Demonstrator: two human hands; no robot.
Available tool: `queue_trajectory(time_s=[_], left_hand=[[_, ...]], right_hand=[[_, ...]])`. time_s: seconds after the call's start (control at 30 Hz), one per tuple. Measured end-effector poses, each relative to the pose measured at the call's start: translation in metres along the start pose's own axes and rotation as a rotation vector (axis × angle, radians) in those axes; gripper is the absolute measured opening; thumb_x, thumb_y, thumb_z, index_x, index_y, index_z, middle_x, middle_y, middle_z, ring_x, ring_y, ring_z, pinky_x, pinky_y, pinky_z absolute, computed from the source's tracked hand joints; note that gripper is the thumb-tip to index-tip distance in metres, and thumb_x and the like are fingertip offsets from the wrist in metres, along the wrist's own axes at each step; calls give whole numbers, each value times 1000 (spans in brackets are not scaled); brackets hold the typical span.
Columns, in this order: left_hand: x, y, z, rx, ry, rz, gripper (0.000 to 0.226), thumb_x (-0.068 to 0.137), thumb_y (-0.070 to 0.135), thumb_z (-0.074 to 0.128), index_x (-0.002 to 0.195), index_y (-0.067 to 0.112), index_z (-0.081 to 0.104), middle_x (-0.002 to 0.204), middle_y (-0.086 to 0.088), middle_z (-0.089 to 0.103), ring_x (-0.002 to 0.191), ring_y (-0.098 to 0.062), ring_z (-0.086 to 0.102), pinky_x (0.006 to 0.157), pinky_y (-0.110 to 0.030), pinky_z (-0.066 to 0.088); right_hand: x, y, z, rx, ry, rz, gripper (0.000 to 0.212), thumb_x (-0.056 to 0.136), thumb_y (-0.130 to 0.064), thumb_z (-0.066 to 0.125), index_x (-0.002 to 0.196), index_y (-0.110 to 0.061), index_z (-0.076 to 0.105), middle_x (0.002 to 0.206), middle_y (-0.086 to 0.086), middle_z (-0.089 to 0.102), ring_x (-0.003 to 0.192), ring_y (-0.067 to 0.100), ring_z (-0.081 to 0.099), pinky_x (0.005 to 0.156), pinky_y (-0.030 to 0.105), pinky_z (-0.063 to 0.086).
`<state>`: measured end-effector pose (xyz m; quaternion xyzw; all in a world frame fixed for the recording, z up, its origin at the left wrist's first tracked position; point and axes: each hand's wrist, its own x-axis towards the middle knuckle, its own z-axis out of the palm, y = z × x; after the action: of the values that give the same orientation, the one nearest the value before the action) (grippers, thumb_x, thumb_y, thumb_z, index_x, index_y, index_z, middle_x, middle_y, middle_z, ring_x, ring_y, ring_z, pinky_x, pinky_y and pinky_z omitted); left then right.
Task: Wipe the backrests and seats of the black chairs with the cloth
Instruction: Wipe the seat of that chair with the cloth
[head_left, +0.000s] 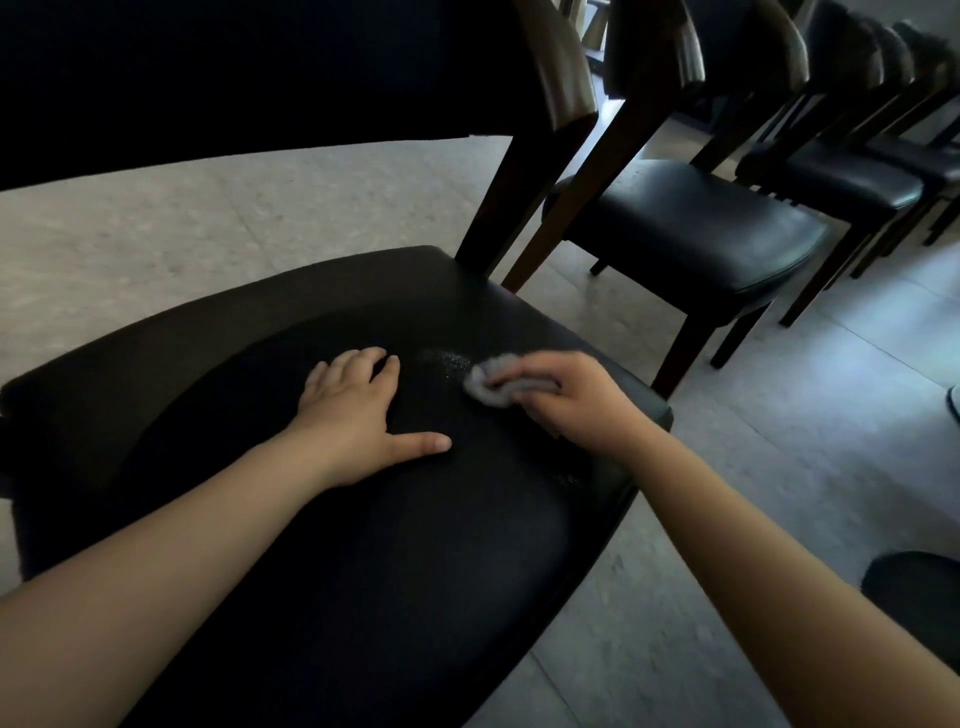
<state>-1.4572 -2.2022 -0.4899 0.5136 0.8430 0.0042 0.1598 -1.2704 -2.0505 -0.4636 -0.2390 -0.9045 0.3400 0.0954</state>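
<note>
Floor (779, 395) in the head view: pale grey tile with visible seams, and speckled, lighter stone past the near chair's back. The room is dim. Chairs stand in a row going off to the right.

We count four black padded seats:
- the nearest seat (311, 571), filling most of the view
- the second chair (691, 228) just beside it
- the third chair (831, 182)
- the fourth chair (930, 166), cut by the edge

Dark wooden legs on all of them. The backrests further along blur together, so we can't count those. The nearest backrest (260, 67) is a black band across the top.

We see two hands and one cloth.

The left hand (358, 410) lies flat on the nearest seat, fingers spread and straight, holding nothing. The right hand (566, 400) has its fingers curled round a small bunched grey cloth (488, 384) and presses it to the same seat, right of centre. The hands are near each other but not touching.

One glistening speckled patch (447, 361) sits on the seat just left of the cloth.

We can't identify the dark rounded shape (914, 597) on the floor at lower right.
</note>
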Motion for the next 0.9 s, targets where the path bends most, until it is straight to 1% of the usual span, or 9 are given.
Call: queue_trajectory(time_s=[0.07,0.17,0.27,0.33,0.5,0.63,0.73,0.8,0.9], left_hand=[[0,0,0,-6,0,2,115,71,86,39,157,19,3,163,-3,-3,150,-23,-7,122,-46,-1],[-1,1,-1,-18,-7,5,116,70,86,38,157,18,3,163,-2,-3,150,-23,-7,122,-46,-1],[-4,2,-2,-29,10,3,114,72,85,41,157,18,4,163,-3,-1,150,-23,-5,122,-45,0],[-5,2,-3,-33,21,6,114,72,85,41,157,18,5,163,-3,0,150,-23,-3,122,-44,1],[-6,1,-1,-52,43,11,112,73,84,42,156,18,8,163,-3,3,150,-23,0,122,-43,3],[-9,2,-1,-63,53,14,110,74,84,41,156,19,7,163,-3,3,150,-22,-1,122,-43,2],[-9,3,-2,-66,55,15,110,75,84,39,156,18,7,163,-3,2,150,-22,-1,122,-43,1],[-10,3,-4,-70,57,20,109,75,83,40,156,18,8,163,-4,3,150,-22,-1,122,-42,2],[-18,2,-11,-217,71,45,107,75,77,51,156,18,13,162,0,9,149,-20,8,122,-39,12]], right_hand=[[-40,-7,-14,84,-47,18,35,93,-9,59,103,-42,68,105,-27,64,102,-8,58,91,16,47],[-52,-6,-34,143,126,18,35,94,-13,59,103,-46,67,106,-24,66,102,-3,60,87,19,50],[-11,3,-35,16,334,7,30,96,-13,56,116,-34,67,120,-10,65,109,2,58,93,22,46],[29,16,-24,-63,376,58,33,98,-14,54,128,-24,62,131,-2,61,120,12,54,101,27,42],[65,39,8,-277,270,157,37,98,-23,51,134,-32,56,140,-1,54,129,21,49,108,41,40],[0,17,1,-222,100,-26,40,97,-10,52,127,-35,61,130,-13,58,123,9,51,106,30,41],[-57,-3,-11,-51,-56,-1,41,93,-3,58,115,-35,70,119,-25,61,116,-5,55,98,12,43],[-65,-6,-21,37,-24,26,41,92,0,58,113,-33,71,115,-22,65,112,-6,57,97,11,44],[-32,-2,-28,-30,195,2,39,93,-1,57,116,-30,70,117,-17,66,112,-2,58,101,20,44]])
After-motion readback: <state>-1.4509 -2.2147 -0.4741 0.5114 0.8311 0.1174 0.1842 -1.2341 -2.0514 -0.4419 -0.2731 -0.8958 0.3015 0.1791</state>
